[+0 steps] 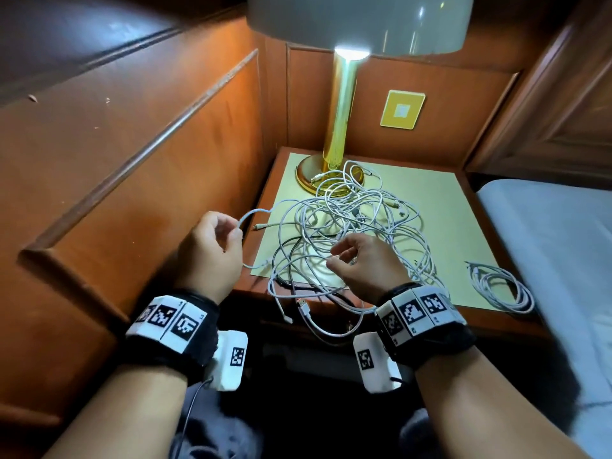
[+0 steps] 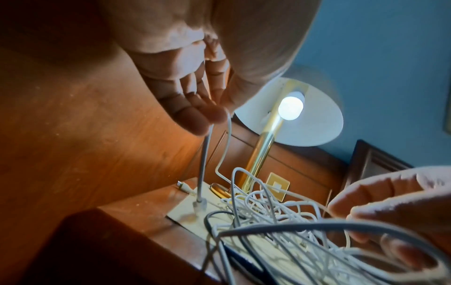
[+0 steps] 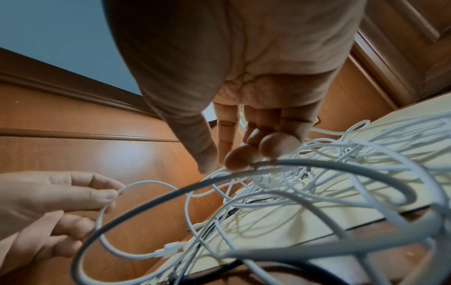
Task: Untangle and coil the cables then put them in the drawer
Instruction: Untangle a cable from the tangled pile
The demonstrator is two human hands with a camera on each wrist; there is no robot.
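A tangle of white cables (image 1: 357,223), with one dark cable (image 1: 291,241) in it, lies on the yellow mat (image 1: 443,207) of a wooden nightstand. My left hand (image 1: 237,228) is raised at the left edge and pinches a white cable (image 1: 256,213) between thumb and forefinger (image 2: 216,115); the cable hangs in a loop (image 3: 146,183) below my fingers. My right hand (image 1: 333,257) hovers over the front of the tangle and pinches a thin white strand (image 3: 220,172). One coiled white cable (image 1: 501,288) lies apart at the right front corner. No drawer shows.
A lit brass lamp (image 1: 341,127) stands at the back of the nightstand, its base (image 1: 306,180) touching the tangle. Wooden panelling (image 1: 149,160) closes the left side and a bed (image 1: 563,243) the right. Several cable ends (image 1: 303,308) hang over the front edge.
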